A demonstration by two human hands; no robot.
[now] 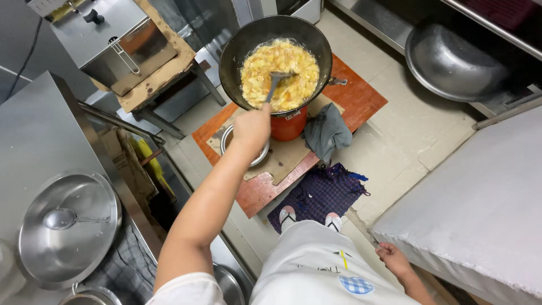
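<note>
A black wok [237, 48] full of bubbling yellow food [279, 73] sits on a red burner [289, 124] on the floor. My left hand [252, 127] reaches down to it, shut on the handle of a metal ladle [275, 85] whose head is in the food. My right hand [393, 258] rests low at the right, gripping the edge of a grey-covered counter [480, 209]. Below me are my white apron and my shoes on a dark blue cloth [322, 192].
A small steel bowl [227, 138] and a grey rag [327, 133] lie beside the burner on a red board [361, 96]. A steel basin holding a ladle [68, 226] sits on the left counter. A large steel bowl [451, 62] is at top right, a metal fryer box [113, 39] top left.
</note>
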